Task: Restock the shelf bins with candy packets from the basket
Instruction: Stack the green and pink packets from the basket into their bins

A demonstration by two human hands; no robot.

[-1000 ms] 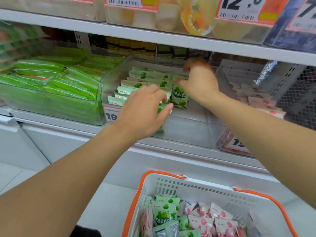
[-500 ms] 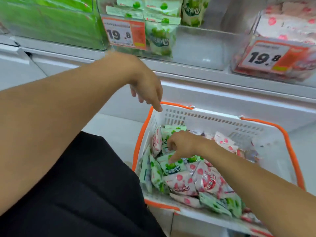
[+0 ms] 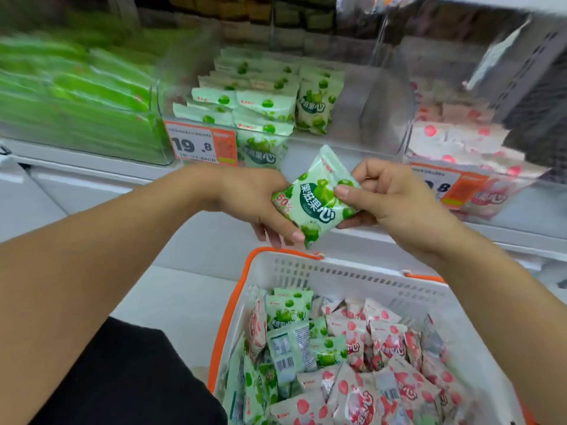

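Left hand and right hand both pinch one green packet, thumbs on its face, fingers curled behind; each grip closed on it. Packet tilted, printed side up, held above the basket, in front of the half-filled clear bin of green packets.

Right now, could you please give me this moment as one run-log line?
stage: packet lifted | left hand and right hand: both gripping green candy packet | location: above basket | target: green-packet bin | placed: no

glossy film packet, perforated plastic basket, seemingly clear smooth plastic bin.
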